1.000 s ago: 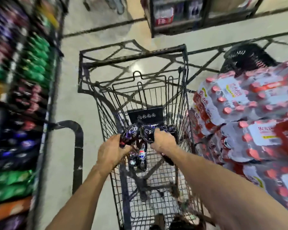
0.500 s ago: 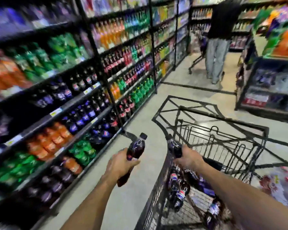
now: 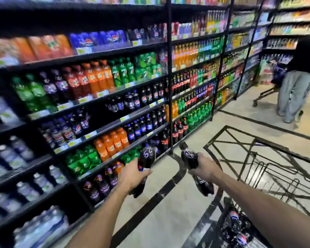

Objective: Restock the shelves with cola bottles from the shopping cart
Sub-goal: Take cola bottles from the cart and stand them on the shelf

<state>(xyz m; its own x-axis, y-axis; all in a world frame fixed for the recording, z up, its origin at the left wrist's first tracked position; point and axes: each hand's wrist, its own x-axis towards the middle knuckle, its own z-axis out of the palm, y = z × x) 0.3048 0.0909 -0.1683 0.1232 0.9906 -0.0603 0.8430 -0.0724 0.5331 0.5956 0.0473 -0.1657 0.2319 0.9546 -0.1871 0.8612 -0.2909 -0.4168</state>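
Observation:
My left hand [image 3: 132, 176] grips a dark cola bottle [image 3: 147, 156] around its middle, cap pointing up toward the shelves. My right hand [image 3: 204, 167] grips a second dark cola bottle [image 3: 189, 156], tilted with its cap up and to the left. Both bottles hang in the air over the aisle floor, between the black shelves [image 3: 115, 122] on the left and the black wire shopping cart [image 3: 268, 169] on the right. More cola bottles [image 3: 236, 226] lie in the cart's basket near my right forearm. Rows of cola bottles [image 3: 141, 126] stand on the middle shelves.
The shelving runs along the whole left side, stocked with orange, green, dark and water bottles. A person in grey trousers [image 3: 292, 93] stands with another cart [image 3: 268, 90] at the far end of the aisle. Pale floor with black lines [image 3: 159, 192] lies between shelves and cart.
Both hands lifted a bottle each out of the cart and swung left toward the shelves. The view turned from the cart basket to the shelving.

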